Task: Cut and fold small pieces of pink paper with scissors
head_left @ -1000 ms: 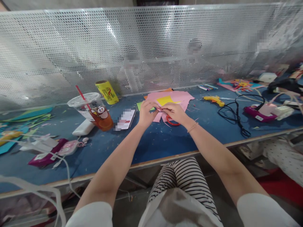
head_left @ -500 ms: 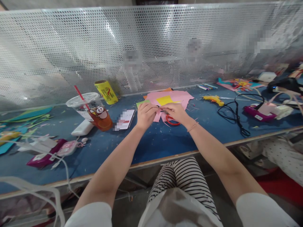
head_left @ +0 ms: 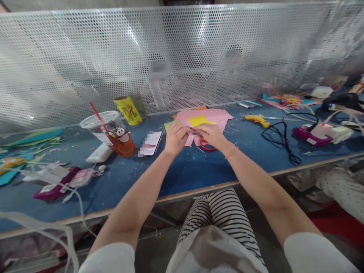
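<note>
Meeting over already cut pink paper [head_left: 223, 113], left hand [head_left: 175, 138] and right hand [head_left: 212, 135] are held with fingers curled; their closure, anything gripped and what remains cannot be told.

Held piece [head_left: 192, 129]: small, pinched between the fingertips of the left hand [head_left: 176, 137] and right hand [head_left: 209, 135], its shape mostly hidden.
Pink paper [head_left: 217, 114]: layered, uneven edges, lying flat beneath the hands, cut into points at the near side.
Yellow paper [head_left: 198, 120]: smaller, flat on the pink.
Red loop [head_left: 209, 148]: curved, lying by the right hand, partly covered.
</note>
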`<act>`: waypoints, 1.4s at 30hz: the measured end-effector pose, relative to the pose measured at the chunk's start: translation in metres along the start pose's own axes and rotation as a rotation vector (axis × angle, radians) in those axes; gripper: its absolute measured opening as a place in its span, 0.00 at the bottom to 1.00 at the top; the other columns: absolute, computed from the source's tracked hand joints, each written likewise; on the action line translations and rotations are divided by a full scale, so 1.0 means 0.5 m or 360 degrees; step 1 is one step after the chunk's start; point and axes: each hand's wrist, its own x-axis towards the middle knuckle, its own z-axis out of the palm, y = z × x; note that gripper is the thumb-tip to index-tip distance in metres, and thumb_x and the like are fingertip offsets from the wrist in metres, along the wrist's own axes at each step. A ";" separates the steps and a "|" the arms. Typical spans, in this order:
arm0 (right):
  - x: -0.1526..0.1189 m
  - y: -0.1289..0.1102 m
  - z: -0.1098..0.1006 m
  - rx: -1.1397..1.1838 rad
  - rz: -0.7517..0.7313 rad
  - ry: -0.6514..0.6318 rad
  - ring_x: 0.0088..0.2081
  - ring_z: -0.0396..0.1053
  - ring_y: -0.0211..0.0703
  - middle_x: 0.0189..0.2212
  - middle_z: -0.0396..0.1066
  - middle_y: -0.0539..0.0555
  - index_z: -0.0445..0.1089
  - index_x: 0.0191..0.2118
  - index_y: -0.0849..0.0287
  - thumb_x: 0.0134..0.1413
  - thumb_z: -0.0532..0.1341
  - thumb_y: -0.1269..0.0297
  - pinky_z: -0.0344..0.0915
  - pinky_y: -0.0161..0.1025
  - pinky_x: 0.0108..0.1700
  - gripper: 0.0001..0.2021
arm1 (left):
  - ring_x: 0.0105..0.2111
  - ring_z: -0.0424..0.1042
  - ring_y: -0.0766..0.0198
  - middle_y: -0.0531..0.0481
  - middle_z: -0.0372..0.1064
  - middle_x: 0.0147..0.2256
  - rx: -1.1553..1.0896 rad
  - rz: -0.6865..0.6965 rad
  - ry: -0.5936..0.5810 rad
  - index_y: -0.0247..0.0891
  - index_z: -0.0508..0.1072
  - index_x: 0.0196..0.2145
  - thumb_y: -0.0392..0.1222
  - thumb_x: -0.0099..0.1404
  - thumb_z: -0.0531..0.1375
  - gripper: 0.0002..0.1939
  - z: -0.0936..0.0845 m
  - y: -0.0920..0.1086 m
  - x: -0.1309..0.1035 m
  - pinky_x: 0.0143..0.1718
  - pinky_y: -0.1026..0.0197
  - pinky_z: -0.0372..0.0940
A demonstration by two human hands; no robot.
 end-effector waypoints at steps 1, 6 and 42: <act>0.000 0.000 0.000 -0.0008 0.0006 0.0003 0.39 0.70 0.39 0.36 0.73 0.53 0.70 0.40 0.58 0.57 0.51 0.65 0.66 0.40 0.43 0.12 | 0.34 0.66 0.64 0.50 0.71 0.31 -0.0029 -0.0008 -0.0016 0.40 0.71 0.30 0.36 0.58 0.57 0.04 0.000 0.001 0.000 0.39 0.57 0.59; -0.001 -0.001 0.002 -0.0022 0.0028 0.0012 0.39 0.69 0.40 0.36 0.72 0.54 0.70 0.40 0.58 0.57 0.50 0.64 0.66 0.41 0.43 0.12 | 0.36 0.66 0.64 0.49 0.71 0.33 -0.0087 -0.0047 -0.0084 0.39 0.70 0.34 0.38 0.59 0.56 0.05 0.001 0.002 -0.001 0.40 0.58 0.60; 0.001 0.015 0.017 0.0044 0.0191 0.0045 0.36 0.66 0.40 0.33 0.68 0.54 0.64 0.36 0.59 0.48 0.54 0.73 0.67 0.40 0.38 0.08 | 0.37 0.67 0.64 0.49 0.70 0.34 -0.0250 -0.0282 -0.0140 0.40 0.74 0.29 0.35 0.56 0.57 0.05 0.019 0.019 0.000 0.42 0.56 0.60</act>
